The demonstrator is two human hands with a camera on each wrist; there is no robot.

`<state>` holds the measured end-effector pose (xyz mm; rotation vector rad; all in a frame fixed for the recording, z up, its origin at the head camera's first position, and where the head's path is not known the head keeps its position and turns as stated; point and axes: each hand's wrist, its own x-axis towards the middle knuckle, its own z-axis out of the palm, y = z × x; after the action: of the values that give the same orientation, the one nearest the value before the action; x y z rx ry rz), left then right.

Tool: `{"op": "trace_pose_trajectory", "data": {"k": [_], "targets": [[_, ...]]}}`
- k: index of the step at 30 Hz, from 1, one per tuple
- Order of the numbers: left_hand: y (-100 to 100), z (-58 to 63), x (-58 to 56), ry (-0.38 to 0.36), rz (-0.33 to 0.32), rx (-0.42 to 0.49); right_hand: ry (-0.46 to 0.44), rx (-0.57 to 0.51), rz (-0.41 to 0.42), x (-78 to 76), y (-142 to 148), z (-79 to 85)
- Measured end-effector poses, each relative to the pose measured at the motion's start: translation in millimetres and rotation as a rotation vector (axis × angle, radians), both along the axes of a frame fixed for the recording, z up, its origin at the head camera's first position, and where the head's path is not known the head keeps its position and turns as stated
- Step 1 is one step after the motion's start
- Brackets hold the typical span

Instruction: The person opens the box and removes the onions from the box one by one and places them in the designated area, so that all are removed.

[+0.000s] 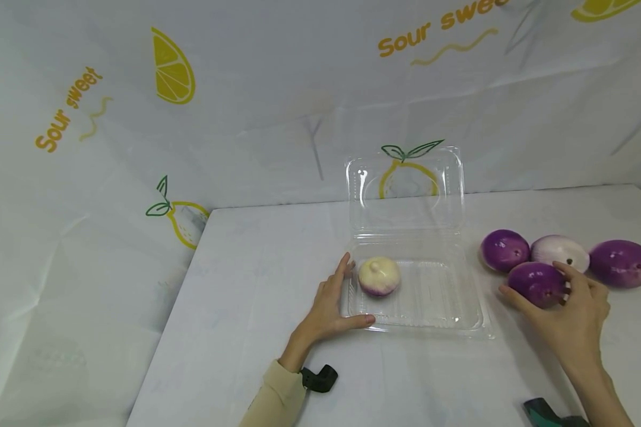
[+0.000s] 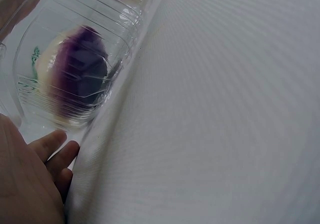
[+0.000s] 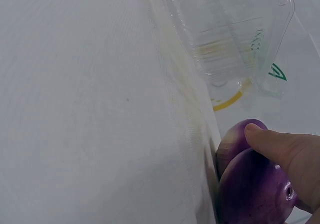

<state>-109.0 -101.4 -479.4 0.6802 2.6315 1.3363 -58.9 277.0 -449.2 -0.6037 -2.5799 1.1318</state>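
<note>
My right hand holds a glossy purple round eggplant between thumb and fingers. In the right wrist view, the thumb lies across the top of a purple eggplant. My left hand is spread at the near left corner of a clear plastic clamshell box, thumb along the front edge and fingers by the left wall. Inside, on the left, sits a cream eggplant with a purple underside; its purple side shows through the ribbed wall in the left wrist view.
Right of the box stand another purple eggplant, a whitish one and a larger purple one. The clear lid stands raised at the back. A white cloth covers the table, and a lemon-printed curtain hangs behind.
</note>
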Motion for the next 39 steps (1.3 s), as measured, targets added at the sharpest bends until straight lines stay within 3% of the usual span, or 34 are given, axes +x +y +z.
{"op": "trace_pose_trajectory", "data": {"k": [17,22,32,39], "targets": [[0,0.4,0.3,-0.010,0.004,0.000,0.043,0.041,0.008,0.5,1,-0.5],[0,-0.2,0.1,-0.003,0.004,-0.004,0.068,0.009,-0.006,2.2,-1,2.6],[0,-1.2,-0.3,0.007,0.002,-0.008,0.250,0.023,-0.017,-0.2,-8,7.1],[0,-0.6,-0.1,-0.001,0.002,-0.005,0.434,-0.043,0.047,-2.9,-18,15.1]]}}
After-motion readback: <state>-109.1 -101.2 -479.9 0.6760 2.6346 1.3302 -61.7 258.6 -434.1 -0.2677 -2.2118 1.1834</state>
